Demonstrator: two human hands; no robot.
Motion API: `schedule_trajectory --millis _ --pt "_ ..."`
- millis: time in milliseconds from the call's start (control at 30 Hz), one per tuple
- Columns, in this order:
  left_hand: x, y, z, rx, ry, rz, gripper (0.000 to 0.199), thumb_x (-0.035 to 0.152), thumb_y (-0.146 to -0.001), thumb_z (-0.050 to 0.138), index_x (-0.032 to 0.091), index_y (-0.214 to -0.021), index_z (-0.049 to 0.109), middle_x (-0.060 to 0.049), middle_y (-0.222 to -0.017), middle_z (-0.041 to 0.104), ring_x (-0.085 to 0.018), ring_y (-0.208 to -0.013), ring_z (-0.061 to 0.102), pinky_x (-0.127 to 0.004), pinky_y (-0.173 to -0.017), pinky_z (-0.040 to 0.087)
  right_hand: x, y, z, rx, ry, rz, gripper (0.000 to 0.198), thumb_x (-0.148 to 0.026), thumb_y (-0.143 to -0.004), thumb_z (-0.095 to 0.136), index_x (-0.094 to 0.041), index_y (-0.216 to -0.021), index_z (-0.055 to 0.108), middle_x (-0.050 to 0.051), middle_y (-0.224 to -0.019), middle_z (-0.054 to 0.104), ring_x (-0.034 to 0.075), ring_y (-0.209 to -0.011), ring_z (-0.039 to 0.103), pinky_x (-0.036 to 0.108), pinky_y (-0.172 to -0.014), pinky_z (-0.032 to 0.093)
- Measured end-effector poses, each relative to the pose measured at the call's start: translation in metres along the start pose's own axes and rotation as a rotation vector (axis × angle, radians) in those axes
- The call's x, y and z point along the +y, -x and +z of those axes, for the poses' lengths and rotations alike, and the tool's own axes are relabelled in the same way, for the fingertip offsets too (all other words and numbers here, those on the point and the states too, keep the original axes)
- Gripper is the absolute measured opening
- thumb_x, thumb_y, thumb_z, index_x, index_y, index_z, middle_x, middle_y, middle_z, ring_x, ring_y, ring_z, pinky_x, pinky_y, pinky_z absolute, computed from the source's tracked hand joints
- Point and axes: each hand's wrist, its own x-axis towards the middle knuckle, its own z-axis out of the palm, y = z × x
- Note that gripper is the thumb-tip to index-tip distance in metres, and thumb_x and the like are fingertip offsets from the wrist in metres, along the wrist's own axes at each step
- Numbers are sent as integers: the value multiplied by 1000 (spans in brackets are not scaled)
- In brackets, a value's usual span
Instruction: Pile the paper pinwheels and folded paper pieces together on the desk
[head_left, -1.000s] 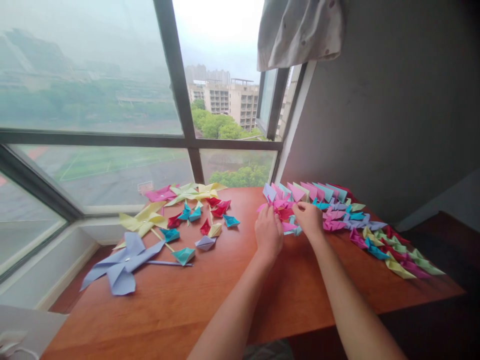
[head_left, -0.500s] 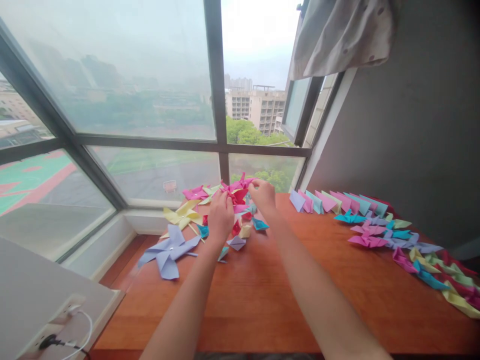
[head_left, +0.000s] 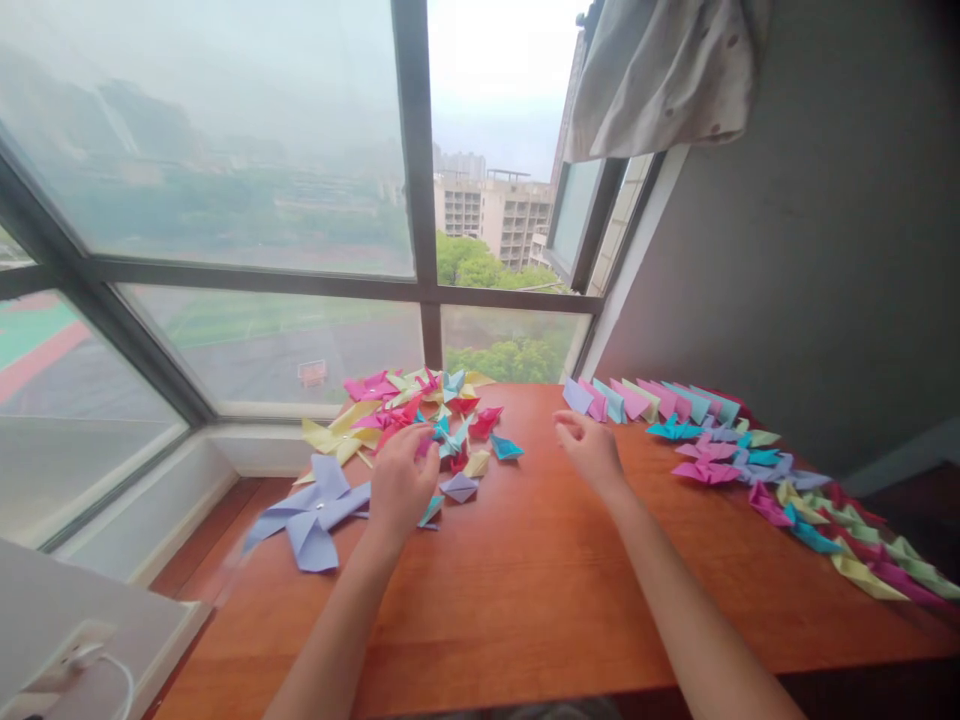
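Observation:
At the near side of a loose pile of folded paper, my left hand [head_left: 403, 475] has its fingers curled. A bit of magenta paper shows at the fingertips, but what it belongs to is hidden. Just beyond lies a red-and-pink folded paper piece [head_left: 394, 420]. A light blue paper crane [head_left: 450, 437], a red paper boat [head_left: 486, 422] and a blue paper boat [head_left: 508, 448] lie right of that hand. My right hand [head_left: 591, 452] hovers over the table, fingers loosely bent and apart, with nothing visible in it. A lavender paper boat [head_left: 459, 487] rests between the hands.
A lavender pinwheel [head_left: 319, 510] and a yellow pinwheel [head_left: 343, 436] lie at left. Along the right side stand a row of folded paper planes [head_left: 634, 400] and several rows of paper cranes [head_left: 705, 460] and boats. Windows [head_left: 277, 345] border the wooden table [head_left: 525, 590].
My right hand has left the pile and moved right and nearer. My left hand has come down and left. The red and pink paper between them now lies lower in the pile. The view has turned slightly right.

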Motion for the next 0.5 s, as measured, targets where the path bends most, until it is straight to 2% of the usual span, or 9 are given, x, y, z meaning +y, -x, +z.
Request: schedule_trajectory --millis 100,167,333,433,500 --pt "21 9 13 -69 23 65 22 26 -90 51 18 -104 67 -10 -115 69 -28 -112 62 -46 -100 47 53 34 -48 120 73 110 34 -43 -89 52 -20 -107 70 8 -103 72 21 -80 67 39 -80 55" --pt "38 14 23 -117 47 117 21 26 -91 51 20 -105 66 -9 -116 69 -27 -112 61 -46 -99 47 88 58 -83 201 149 163 36 -42 -83 53 -19 -104 71 9 -101 73 22 -74 68 38 -78 55" --pt "86 26 58 -245 117 257 23 21 -91 50 22 -110 63 -8 -120 66 -26 -114 59 -46 -99 46 155 111 -179 389 384 255 36 -41 -79 52 -20 -102 71 9 -97 74 24 -78 69 36 -74 53" --pt "115 36 87 -364 138 315 24 21 -91 50 22 -112 61 -8 -122 64 -26 -113 59 -45 -98 47 186 133 -231 514 506 332 38 -44 -77 51 -22 -101 71 9 -98 73 26 -79 69 37 -70 53" --pt "133 43 110 -459 142 351 29 19 -89 51 22 -116 59 -10 -127 61 -26 -115 58 -45 -99 47 208 143 -261 536 570 340 41 -49 -77 51 -23 -101 71 10 -99 73 29 -83 68 41 -72 53"
